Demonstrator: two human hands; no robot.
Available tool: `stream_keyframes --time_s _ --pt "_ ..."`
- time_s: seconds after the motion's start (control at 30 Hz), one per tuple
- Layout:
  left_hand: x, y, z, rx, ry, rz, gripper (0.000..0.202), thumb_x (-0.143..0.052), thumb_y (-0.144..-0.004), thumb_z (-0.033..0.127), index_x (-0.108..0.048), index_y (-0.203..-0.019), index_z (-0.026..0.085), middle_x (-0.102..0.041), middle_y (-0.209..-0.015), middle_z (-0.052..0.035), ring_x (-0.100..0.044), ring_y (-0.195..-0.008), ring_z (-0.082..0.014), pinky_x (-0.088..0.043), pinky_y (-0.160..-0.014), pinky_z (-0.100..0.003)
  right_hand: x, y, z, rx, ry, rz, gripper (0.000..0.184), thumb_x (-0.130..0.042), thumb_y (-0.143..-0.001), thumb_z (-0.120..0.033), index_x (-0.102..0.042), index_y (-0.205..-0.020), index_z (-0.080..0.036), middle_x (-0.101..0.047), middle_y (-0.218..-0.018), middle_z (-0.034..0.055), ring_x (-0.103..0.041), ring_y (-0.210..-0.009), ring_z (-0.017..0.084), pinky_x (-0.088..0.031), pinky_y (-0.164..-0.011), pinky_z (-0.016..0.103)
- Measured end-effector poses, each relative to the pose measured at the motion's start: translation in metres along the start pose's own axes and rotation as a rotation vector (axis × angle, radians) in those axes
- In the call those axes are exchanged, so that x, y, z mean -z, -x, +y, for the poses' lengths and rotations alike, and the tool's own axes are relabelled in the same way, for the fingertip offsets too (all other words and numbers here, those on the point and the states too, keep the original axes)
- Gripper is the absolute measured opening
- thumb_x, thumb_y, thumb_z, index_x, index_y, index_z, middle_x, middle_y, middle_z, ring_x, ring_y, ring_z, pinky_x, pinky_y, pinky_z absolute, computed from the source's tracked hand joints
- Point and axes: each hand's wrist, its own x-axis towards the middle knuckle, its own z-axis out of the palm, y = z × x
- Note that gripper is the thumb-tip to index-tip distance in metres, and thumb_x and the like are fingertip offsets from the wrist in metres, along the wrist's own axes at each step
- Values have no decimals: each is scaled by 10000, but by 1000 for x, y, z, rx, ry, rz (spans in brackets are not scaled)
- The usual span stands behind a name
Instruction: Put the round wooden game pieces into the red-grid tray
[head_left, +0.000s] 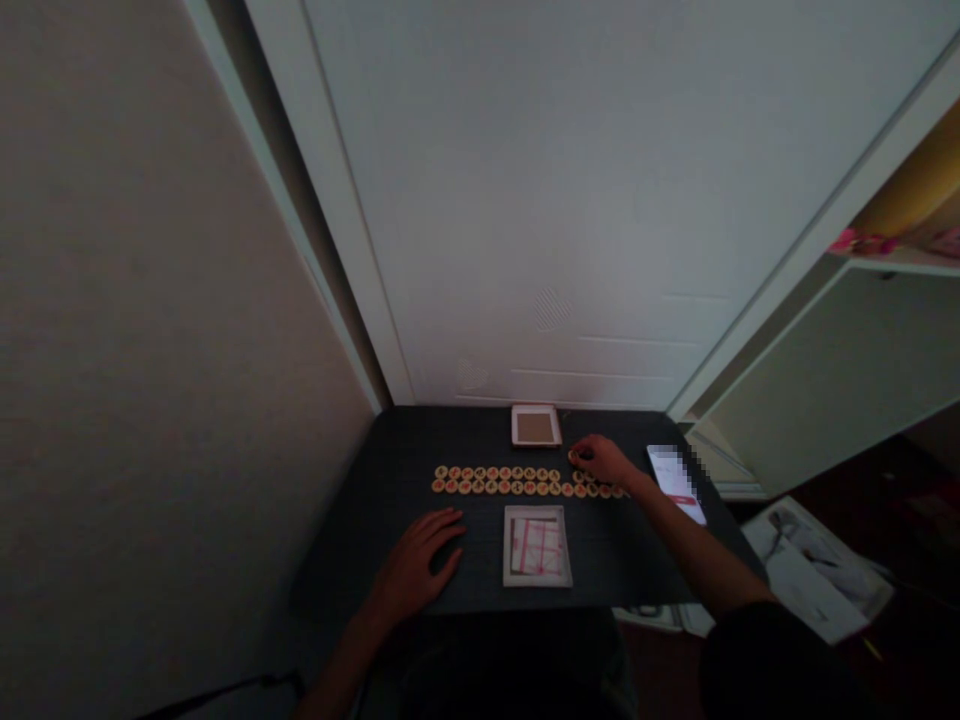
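Observation:
Two rows of round Chinese chess pieces (504, 488), marked in red and dark, lie across the dark table. Above the right part of the rows, my right hand (600, 458) is closed, thumb and fingers pinching one Chinese chess piece (573, 456). Some pieces under that hand are partly hidden. My left hand (420, 558) rests flat on the table with its fingers spread, below the left end of the rows, holding nothing. Between my hands lies a clear shallow box (568, 570) with a folded sheet printed with pink lines (538, 547) inside.
An open box lid (535, 410) lies at the table's back edge. A phone with a lit screen (675, 485) lies on the right of the table (352, 530). A white panel (525, 200) stands behind, a wall (150, 350) at left. White boxes (817, 570) lie below right.

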Motion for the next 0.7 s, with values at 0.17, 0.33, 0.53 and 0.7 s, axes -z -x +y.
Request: stream_keyframes --time_s 0.17,0.33,0.53,0.7 --pt "1 -1 2 6 28 30 307 -590 -920 317 -673 -1216 319 -645 -1361 -30 -580 -1276 -279 -468 -1093 -544 7 -2 8 -23 -9 13 204 -644 -858 -336 -780 -945 -211 -784 -944 67 -718 -842 228 -543 -779 313" --pt "2 -1 2 -1 30 41 309 -588 -918 308 -677 -1213 315 -650 -1354 -39 -588 -1267 -284 -471 -1085 -552 6 0 11 -43 -20 33 241 -706 -806 -332 -759 -1009 -214 -773 -980 63 -713 -870 223 -542 -806 305" --pt "3 -2 4 6 27 28 303 -590 -914 295 -678 -1203 317 -650 -1354 -32 -585 -1270 -280 -476 -1080 -551 2 -3 11 -60 -71 45 186 -715 -794 -338 -758 -920 -208 -765 -904 58 -704 -808 208 -539 -745 283" --pt "3 -2 4 2 28 37 305 -585 -917 297 -679 -1207 312 -652 -1351 -40 -588 -1266 -283 -465 -1087 -557 1 1 10 -84 -164 81 203 -694 -805 -304 -707 -987 -213 -758 -932 45 -704 -836 196 -542 -774 291"
